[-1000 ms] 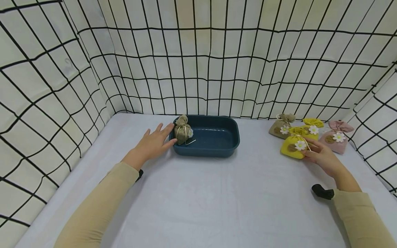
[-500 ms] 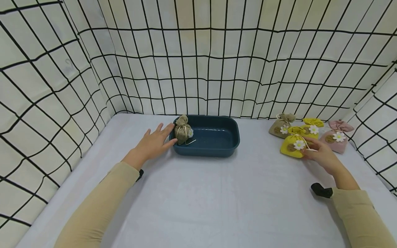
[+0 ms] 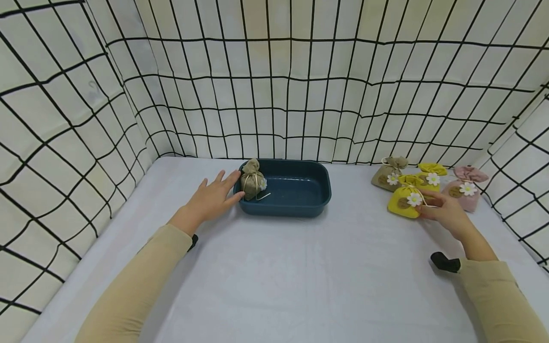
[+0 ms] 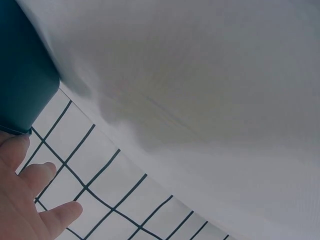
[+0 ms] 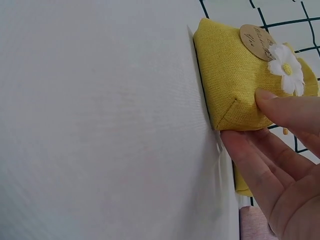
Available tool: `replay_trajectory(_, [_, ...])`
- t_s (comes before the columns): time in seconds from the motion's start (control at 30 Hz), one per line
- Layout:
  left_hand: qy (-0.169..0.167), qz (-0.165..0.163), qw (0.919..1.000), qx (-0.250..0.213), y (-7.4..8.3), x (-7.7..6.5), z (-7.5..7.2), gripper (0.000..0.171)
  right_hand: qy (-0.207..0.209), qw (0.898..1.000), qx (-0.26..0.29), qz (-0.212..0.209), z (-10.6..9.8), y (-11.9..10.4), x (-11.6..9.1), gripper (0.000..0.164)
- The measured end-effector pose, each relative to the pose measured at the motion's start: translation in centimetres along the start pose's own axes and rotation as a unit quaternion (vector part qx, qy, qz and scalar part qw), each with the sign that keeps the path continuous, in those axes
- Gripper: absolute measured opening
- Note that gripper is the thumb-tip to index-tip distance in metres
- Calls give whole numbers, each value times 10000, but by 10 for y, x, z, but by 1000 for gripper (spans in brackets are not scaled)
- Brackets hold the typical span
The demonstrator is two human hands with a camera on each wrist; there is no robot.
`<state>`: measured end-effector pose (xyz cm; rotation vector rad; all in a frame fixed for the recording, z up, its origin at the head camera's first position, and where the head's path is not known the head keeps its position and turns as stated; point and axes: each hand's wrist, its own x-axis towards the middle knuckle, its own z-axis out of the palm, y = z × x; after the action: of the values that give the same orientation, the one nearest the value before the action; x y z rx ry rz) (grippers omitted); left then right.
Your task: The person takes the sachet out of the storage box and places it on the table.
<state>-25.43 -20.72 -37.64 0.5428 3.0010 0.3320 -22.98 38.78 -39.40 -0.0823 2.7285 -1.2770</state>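
My left hand (image 3: 211, 197) has its fingers spread and touches the left end of a dark blue rectangular tray (image 3: 285, 209). Inside that end leans an olive-brown drawstring pouch (image 3: 252, 183) with a white flower. In the left wrist view, fingers (image 4: 37, 177) reach the tray's edge (image 4: 30, 90). My right hand (image 3: 448, 216) pinches the right side of the front yellow drawstring pouch (image 3: 402, 197). In the right wrist view the thumb (image 5: 285, 107) presses the yellow cloth (image 5: 227, 75) near its daisy and round tag, with the other fingers along the opposite side. The pouch seems to rest on the table.
Behind the front pouch stand a brown pouch (image 3: 386, 176), a second yellow pouch (image 3: 433, 169), partly covered, and a pink pouch (image 3: 465, 193). A white cloth covers the table (image 3: 300, 276). Black-gridded walls (image 3: 279, 95) rise at the back and both sides.
My right hand and the front yellow pouch have shifted very slightly left over the last second. The left hand and the tray have not moved.
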Motion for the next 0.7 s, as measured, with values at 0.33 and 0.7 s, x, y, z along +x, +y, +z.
replay_trajectory(0.33, [22,7,10000,-16,0,0,0,74,335,9991,-182,-160,-4,-5,3,55])
replay_trajectory(0.7, [18,-1,10000,-18,0,-1,0,74,556,9980,-166,-254,-10,-9,3,50])
